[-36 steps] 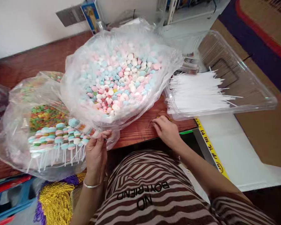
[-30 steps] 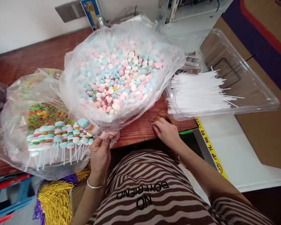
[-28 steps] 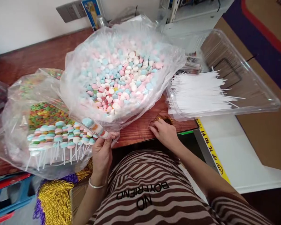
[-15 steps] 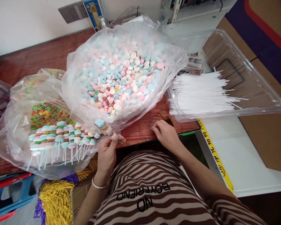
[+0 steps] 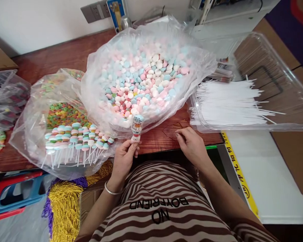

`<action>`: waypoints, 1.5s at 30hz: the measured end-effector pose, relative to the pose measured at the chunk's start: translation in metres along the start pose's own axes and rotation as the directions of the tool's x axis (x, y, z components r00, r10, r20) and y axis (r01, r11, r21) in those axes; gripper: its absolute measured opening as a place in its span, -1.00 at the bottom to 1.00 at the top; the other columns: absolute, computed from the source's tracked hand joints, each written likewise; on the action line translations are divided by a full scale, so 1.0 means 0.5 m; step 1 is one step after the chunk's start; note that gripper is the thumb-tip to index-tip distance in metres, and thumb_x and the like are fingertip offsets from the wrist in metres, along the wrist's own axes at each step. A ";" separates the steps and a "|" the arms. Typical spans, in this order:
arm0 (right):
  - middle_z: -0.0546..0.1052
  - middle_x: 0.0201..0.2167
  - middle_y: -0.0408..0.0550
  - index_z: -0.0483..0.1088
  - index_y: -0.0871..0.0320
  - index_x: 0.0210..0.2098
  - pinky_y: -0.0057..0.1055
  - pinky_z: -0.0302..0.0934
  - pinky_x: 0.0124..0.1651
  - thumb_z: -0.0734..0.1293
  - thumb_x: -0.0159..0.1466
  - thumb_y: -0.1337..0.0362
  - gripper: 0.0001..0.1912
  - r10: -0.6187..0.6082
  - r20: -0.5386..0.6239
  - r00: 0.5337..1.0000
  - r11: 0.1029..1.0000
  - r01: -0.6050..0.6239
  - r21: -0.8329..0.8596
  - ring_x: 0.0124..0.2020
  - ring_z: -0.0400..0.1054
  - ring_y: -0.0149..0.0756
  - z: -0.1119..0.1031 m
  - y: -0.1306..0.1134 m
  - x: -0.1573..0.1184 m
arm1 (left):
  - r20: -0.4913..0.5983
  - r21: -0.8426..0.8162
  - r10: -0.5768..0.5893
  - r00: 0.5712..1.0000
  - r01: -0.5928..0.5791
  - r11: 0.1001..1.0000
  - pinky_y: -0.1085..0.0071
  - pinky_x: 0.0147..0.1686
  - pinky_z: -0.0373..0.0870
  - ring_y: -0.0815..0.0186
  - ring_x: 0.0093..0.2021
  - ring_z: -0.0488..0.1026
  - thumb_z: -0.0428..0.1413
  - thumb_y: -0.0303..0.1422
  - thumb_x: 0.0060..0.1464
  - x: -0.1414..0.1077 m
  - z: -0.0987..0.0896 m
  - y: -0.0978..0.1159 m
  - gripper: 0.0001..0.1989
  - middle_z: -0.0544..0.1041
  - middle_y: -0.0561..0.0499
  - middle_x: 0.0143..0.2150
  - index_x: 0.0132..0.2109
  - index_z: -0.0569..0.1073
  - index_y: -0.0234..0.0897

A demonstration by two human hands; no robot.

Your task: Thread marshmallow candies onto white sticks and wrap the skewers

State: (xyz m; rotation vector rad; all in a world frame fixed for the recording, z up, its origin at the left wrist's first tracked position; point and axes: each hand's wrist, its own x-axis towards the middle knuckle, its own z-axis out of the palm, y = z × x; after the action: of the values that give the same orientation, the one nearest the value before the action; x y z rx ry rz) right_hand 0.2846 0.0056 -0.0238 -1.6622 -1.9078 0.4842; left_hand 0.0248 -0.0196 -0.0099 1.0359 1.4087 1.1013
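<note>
Upright in my left hand [image 5: 125, 155] is a wrapped candy skewer [image 5: 136, 127] with printed film around its stacked sweets. Its fingers pinch the lower end, in front of a large plastic bag of pink, white and blue candies [image 5: 146, 77]. My right hand [image 5: 190, 143] is over the table's front edge, fingertips pinched near thin gold wire ties [image 5: 175, 129]; what they hold, if anything, is too small to make out. Several unwrapped candy skewers [image 5: 75, 137] lie on a bag of colourful ring candies [image 5: 65, 116] at the left.
White sticks [image 5: 227, 104] fill part of a clear plastic tray [image 5: 280, 127] on the right. Gold and purple bead strands [image 5: 65, 205] hang at the lower left, beside a blue and red plastic item [image 5: 17, 198]. Packaged goods [image 5: 7, 104] sit far left.
The wrapped skewer has swung from tilted to nearly upright in my left hand. My right hand's fingertips stay pinched near the gold ties. The camera view has shifted, moving the scene rightward.
</note>
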 end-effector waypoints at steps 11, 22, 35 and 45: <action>0.50 -0.16 0.13 0.42 0.22 -0.18 -0.33 0.07 -0.45 0.13 0.46 0.32 -0.75 0.163 0.224 0.961 0.860 -0.027 -0.510 -0.31 0.44 -0.19 0.037 -0.011 -0.014 | -0.004 0.064 0.004 1.000 -0.004 0.998 0.51 -0.50 0.25 0.45 -0.51 0.30 0.21 -0.14 0.20 -0.003 0.001 -0.002 -0.74 0.45 0.08 -0.45 -0.22 0.59 -0.26; 0.58 -0.26 0.06 0.43 0.11 -0.04 -0.31 0.42 -0.16 0.16 0.47 0.37 -0.77 -0.474 -0.154 0.867 0.850 0.496 0.177 -0.22 0.50 -0.22 0.083 -0.110 -0.020 | 0.108 0.389 0.268 0.957 -0.289 0.875 0.36 -0.25 0.29 0.27 -0.29 0.40 0.05 -0.33 0.31 0.008 0.070 0.013 -0.77 0.52 -0.01 -0.34 -0.28 0.56 -0.24; 0.60 -0.15 0.11 0.44 0.12 0.08 -0.31 0.47 -0.11 0.21 0.43 0.44 -0.69 -0.486 -0.203 0.850 0.825 0.523 0.213 -0.11 0.54 -0.19 0.101 -0.120 -0.020 | 0.094 0.350 0.230 0.969 -0.249 0.903 0.35 -0.30 0.19 0.32 -0.36 0.25 -0.14 -0.24 0.43 -0.006 0.074 0.003 -0.61 0.32 0.06 -0.40 -0.41 0.26 -0.21; 0.57 -0.34 -0.03 0.41 0.08 -0.23 -0.33 0.37 -0.27 0.26 0.40 0.37 -0.89 -0.285 -0.183 0.941 0.884 0.332 0.330 -0.32 0.48 -0.24 0.102 -0.135 -0.024 | 0.033 0.334 0.205 0.978 -0.204 0.920 0.38 -0.31 0.22 0.32 -0.36 0.30 -0.07 -0.26 0.37 0.003 0.077 0.004 -0.64 0.40 0.06 -0.41 -0.42 0.34 -0.23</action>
State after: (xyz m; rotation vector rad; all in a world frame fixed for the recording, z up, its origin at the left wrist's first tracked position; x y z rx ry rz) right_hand 0.2011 -0.0130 -0.0252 -1.1039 -1.8149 0.5401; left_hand 0.0629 -0.0141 -0.0104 1.4545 1.5513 1.0281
